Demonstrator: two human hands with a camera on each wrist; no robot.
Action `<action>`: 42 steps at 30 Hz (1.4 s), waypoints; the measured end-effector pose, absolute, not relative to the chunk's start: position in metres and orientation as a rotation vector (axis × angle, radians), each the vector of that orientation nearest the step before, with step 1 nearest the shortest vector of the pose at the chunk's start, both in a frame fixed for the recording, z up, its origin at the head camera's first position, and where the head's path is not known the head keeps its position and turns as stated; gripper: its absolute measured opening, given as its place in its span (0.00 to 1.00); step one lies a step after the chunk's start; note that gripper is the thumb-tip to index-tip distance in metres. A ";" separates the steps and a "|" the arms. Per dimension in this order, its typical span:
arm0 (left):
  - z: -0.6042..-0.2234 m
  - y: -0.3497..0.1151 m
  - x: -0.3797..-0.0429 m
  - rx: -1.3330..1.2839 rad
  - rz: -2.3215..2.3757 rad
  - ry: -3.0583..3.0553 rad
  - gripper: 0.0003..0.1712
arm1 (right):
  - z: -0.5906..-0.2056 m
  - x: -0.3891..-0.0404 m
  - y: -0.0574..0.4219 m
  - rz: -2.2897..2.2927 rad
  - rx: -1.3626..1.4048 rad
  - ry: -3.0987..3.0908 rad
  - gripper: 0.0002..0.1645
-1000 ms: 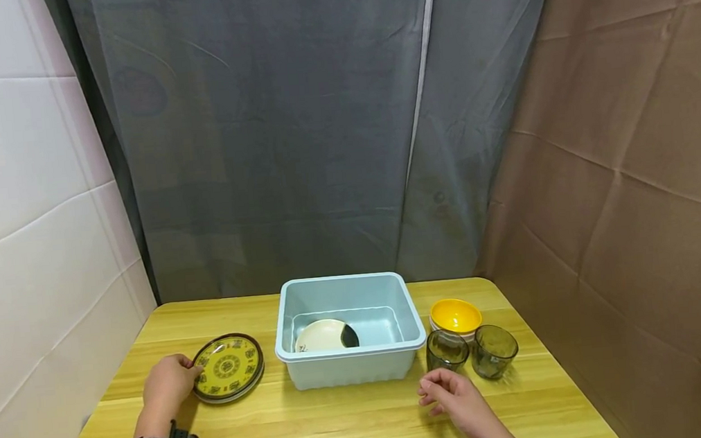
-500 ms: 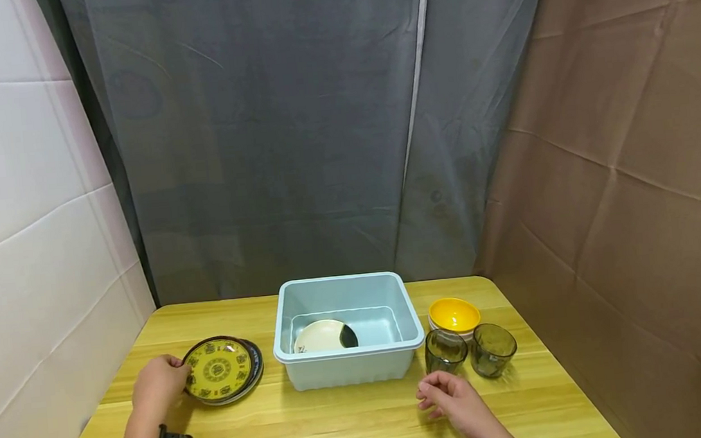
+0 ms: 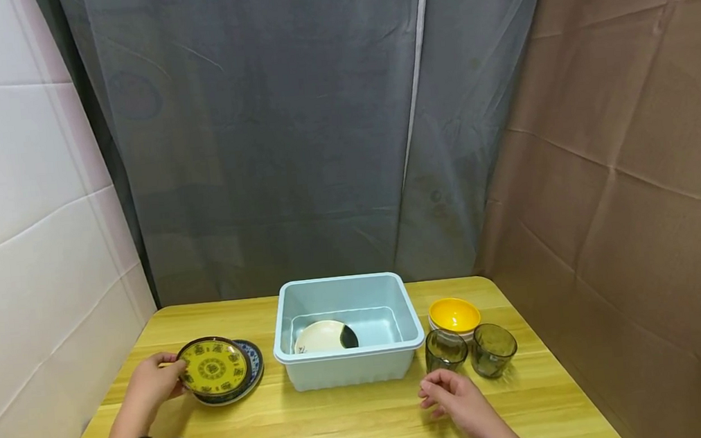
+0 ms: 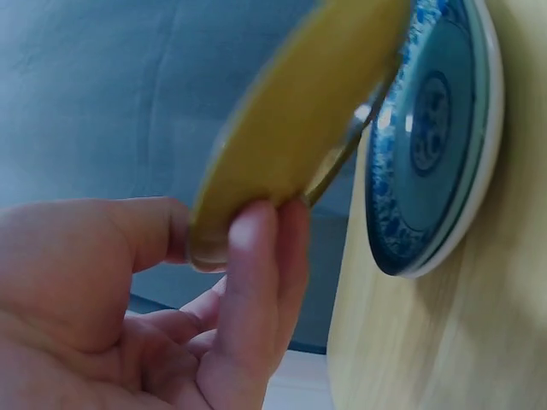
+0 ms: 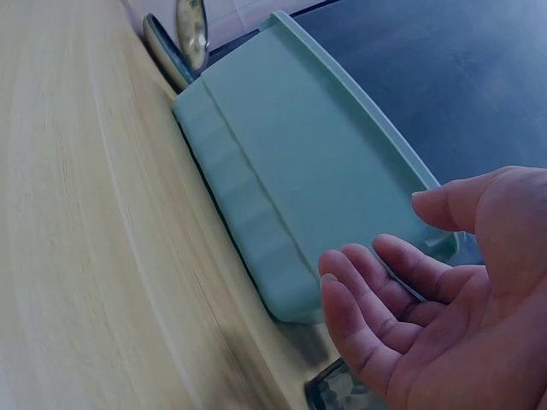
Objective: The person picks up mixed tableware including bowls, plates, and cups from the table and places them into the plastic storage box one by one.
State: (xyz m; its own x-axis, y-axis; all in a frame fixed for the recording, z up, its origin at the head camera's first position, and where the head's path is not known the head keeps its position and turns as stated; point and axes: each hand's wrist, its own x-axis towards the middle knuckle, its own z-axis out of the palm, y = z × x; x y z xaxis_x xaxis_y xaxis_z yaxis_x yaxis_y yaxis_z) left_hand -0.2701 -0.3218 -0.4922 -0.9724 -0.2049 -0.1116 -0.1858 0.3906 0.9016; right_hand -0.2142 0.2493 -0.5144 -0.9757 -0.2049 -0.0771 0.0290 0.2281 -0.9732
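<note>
My left hand (image 3: 154, 382) pinches the rim of a yellow patterned plate (image 3: 213, 367) between thumb and fingers. In the left wrist view this plate (image 4: 299, 111) is tilted and lifted off the stack. Beneath it lies a blue-and-white plate (image 4: 432, 128) on top of other plates, partly covered in the head view. My right hand (image 3: 460, 401) hovers over the table with loosely bent fingers and holds nothing. Nearest to it is a smoky drinking glass (image 3: 446, 351), with a second glass (image 3: 493, 350) to the right.
A light blue plastic bin (image 3: 357, 368) stands mid-table, with a cream plate with a dark patch (image 3: 323, 336) inside it. Behind the glasses sits a yellow bowl (image 3: 455, 315) stacked on white. Grey cloth (image 3: 282, 148) hangs behind the wooden table (image 3: 319, 430).
My left hand has raised the yellow plate off the stack and drawn it to the left, uncovering part of the blue-and-white plate. The right hand stays nearly still.
</note>
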 end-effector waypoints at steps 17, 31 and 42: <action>-0.479 -0.324 -0.248 0.343 -2.100 -2.269 0.24 | -0.476 -0.221 0.265 -1.775 -0.241 2.372 0.18; -0.457 -0.286 -0.231 -0.094 -2.334 -2.132 0.13 | -0.451 -0.225 0.262 -1.838 -0.248 2.293 0.19; -0.442 -0.231 -0.231 -0.276 -2.466 -2.179 0.17 | -0.436 -0.232 0.232 -1.791 -0.473 2.247 0.17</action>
